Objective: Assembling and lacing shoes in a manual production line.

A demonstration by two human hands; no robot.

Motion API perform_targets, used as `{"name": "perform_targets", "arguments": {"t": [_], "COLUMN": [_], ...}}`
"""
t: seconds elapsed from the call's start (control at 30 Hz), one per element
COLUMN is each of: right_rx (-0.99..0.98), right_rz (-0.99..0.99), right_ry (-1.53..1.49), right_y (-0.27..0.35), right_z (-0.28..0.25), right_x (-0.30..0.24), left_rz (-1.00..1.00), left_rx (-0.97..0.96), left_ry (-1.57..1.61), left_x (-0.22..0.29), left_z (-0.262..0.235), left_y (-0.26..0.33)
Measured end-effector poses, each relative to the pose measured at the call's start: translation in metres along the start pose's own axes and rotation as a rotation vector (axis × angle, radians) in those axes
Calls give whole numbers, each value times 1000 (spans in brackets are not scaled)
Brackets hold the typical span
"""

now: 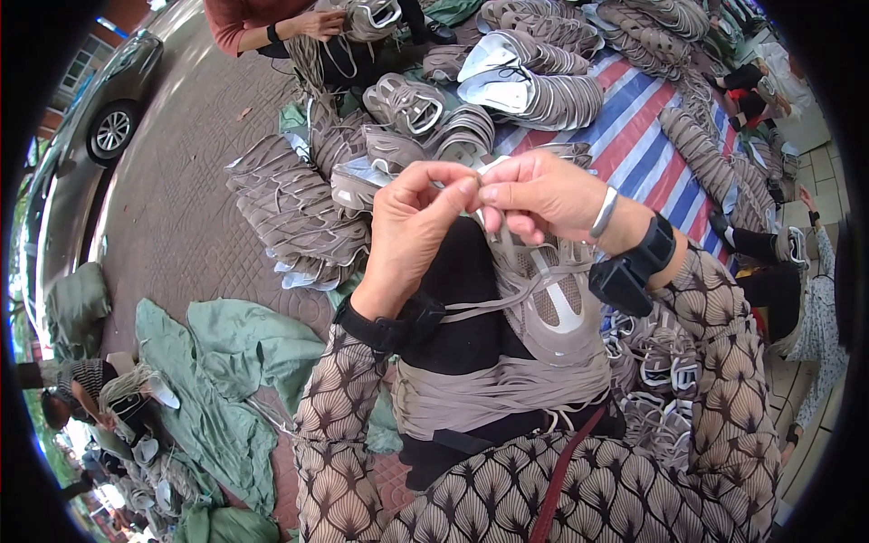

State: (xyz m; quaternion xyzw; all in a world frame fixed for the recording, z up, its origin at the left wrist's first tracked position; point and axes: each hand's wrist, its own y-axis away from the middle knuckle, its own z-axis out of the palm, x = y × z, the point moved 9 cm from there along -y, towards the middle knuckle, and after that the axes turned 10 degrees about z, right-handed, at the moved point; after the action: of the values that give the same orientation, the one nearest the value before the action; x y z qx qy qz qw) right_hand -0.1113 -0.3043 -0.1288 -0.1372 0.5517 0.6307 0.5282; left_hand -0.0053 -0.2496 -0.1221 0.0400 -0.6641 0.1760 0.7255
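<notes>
A grey-beige shoe upper with a pale strip at its toe rests on my lap, its toe pointing towards me. Above it, my left hand and my right hand meet fingertip to fingertip, both pinching a beige shoelace. The lace's tip is hidden by my fingers. Another stretch of lace runs from the upper towards my left wrist. Across my lap, nearer to me, lies a thick bundle of loose beige laces.
Piled shoe uppers lie ahead on the left, with nested stacks beyond on a striped sheet. Laced uppers sit by my right side. Green cloth covers ground at left. Other people work nearby; a car is parked far left.
</notes>
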Motion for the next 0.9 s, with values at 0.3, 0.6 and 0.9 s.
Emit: {"name": "perform_targets", "arguments": {"t": [0.3,0.6,0.9], "right_rx": [296,-35,59], "right_rz": [-493,-236,-85], "right_ry": [255,140,632], "right_y": [-26,-26,-22], "right_z": [-29,-54,-17], "right_x": [-189,-181,-91], "left_rz": [-159,228,110], "left_rx": [-140,12,215], "left_ry": [343,638,17], "left_x": [12,98,95], "left_z": [42,-28,-59], "left_y": [-17,-148,-182]}}
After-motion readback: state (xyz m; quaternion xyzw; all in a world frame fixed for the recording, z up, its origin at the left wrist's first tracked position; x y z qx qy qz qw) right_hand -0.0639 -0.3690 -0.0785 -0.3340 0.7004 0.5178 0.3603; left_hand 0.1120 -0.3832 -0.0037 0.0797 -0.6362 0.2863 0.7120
